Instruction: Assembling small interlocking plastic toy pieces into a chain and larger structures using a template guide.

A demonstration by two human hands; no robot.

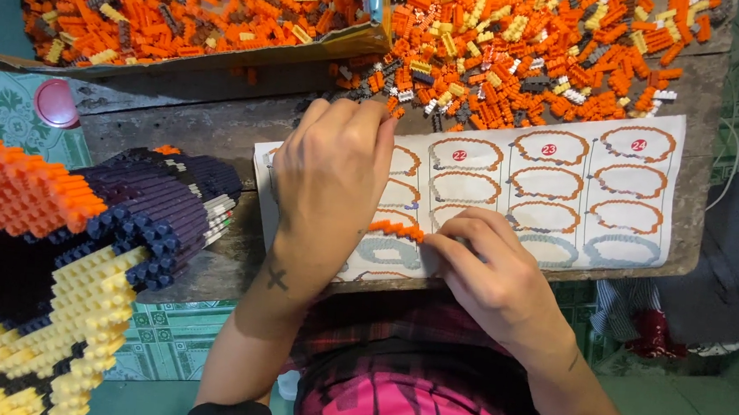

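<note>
Orange bricks (396, 229), joined in a short curved strip, lie on the instruction sheet (564, 188) near the front edge of the bench (174, 122), pinched at the right end by the fingertips of the right hand (492, 274). The left hand (330, 174) arches over the strip's other end, fingers curled down together so their tips meet the sheet near the loose pile; whether it grips a brick there I cannot tell. Held over the printed rings, the strip can likely be matched against the drawn layers, which would explain why it sits on the paper rather than on bare wood.

Behind the sheet a loose pile of bricks (523, 44), mostly orange with yellow, grey and white, spreads to the far edge, within easy reach of the left fingers. A cardboard tray (224, 47) with more bricks takes the back left corner. At the left, a large built model (58, 253) in orange, dark purple and yellow overhangs the bench's near left corner and crowds that side. A pink lid (55, 102) lies beyond it.

Open room is scarce: the sheet's right half is free, and a strip of bare wood shows between tray and sheet. The sheet's lower edge runs close to the bench's front lip.
</note>
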